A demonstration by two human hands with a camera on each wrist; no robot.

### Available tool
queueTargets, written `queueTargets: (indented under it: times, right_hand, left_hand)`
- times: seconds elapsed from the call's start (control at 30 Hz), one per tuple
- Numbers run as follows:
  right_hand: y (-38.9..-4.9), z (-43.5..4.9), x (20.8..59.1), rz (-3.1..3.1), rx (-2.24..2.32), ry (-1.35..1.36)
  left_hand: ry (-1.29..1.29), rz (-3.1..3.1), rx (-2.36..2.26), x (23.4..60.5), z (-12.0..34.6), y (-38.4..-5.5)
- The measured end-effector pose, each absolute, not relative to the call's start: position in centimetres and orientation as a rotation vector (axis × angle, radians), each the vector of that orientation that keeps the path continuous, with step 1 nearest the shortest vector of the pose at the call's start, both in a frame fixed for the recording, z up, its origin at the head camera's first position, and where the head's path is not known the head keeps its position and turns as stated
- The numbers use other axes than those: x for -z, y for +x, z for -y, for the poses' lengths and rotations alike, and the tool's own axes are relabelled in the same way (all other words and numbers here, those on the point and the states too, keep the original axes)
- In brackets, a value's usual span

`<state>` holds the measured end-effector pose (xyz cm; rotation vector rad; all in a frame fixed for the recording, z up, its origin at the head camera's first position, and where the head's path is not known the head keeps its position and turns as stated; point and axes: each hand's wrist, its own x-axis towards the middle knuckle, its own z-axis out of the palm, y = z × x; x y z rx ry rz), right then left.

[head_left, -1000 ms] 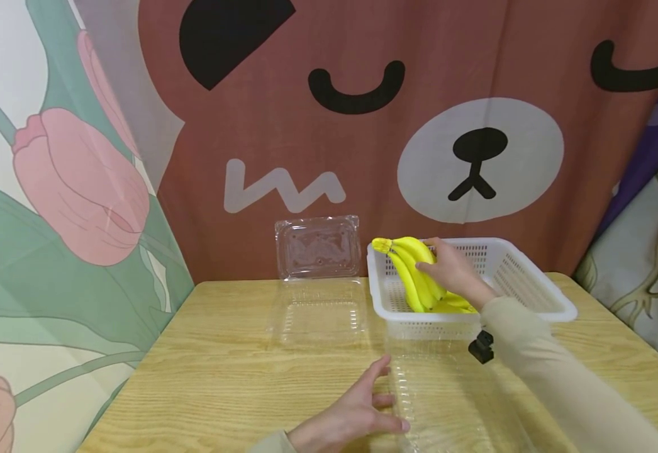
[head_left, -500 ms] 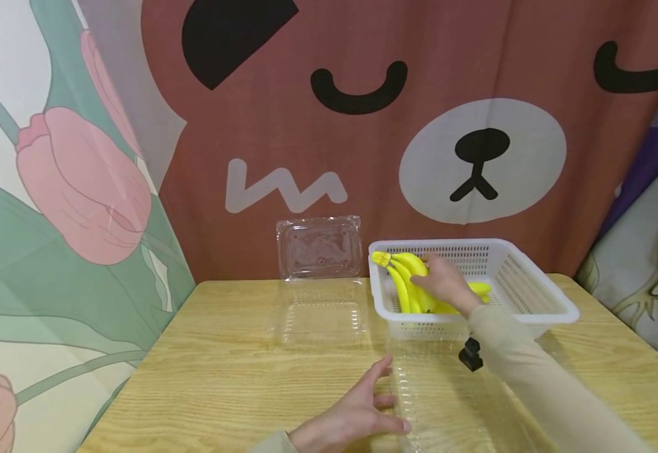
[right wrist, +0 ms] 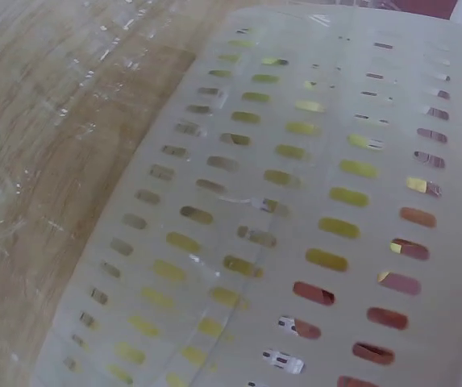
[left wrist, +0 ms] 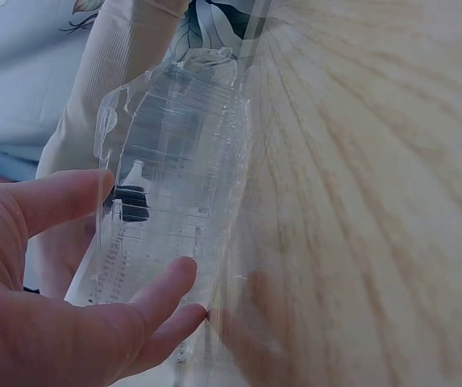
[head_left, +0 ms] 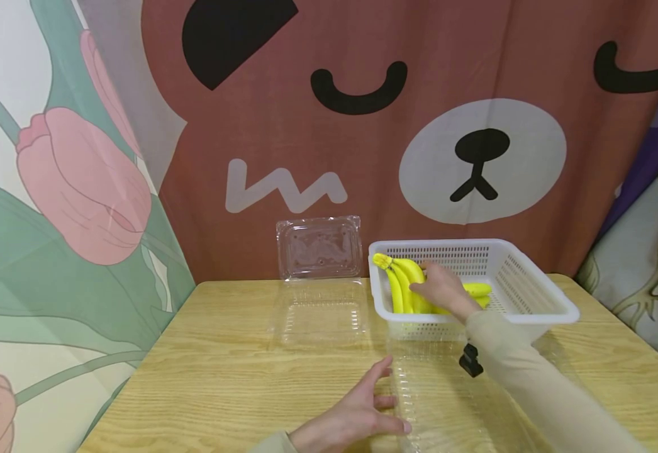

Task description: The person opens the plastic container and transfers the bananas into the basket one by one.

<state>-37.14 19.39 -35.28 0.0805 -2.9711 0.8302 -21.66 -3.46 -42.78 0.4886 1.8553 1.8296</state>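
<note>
In the head view, a bunch of yellow bananas (head_left: 405,286) leans in the front left of a white slotted basket (head_left: 473,318), stem end up. My right hand (head_left: 442,289) holds the bunch at its right side, thumb in front; its other fingers are partly hidden. More bananas (head_left: 478,289) lie beneath and beyond this hand. My left hand (head_left: 351,412) has its fingers spread against the left side of a clear plastic container (head_left: 448,390) before the basket. The left wrist view shows thumb and fingertips touching that container (left wrist: 182,145).
A second clear container (head_left: 320,314) stands open left of the basket, its lid (head_left: 320,248) upright against the printed curtain (head_left: 250,245). The right wrist view shows only the basket's slotted wall (right wrist: 239,185) and clear plastic, with yellow behind the slots.
My right hand has lowered the bananas into the basket and shifted slightly left, uncovering more bananas on the right. The left hand stays at the container.
</note>
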Motion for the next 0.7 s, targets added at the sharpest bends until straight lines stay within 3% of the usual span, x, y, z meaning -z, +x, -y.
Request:
queueTargets:
  times: [0.7]
  right_hand:
    - [-36.0, -19.4, 35.1, 2.971, -0.883, 0.067]
  left_hand:
    - [0.501, -1.859, -1.83, 42.9, 3.3, -21.7]
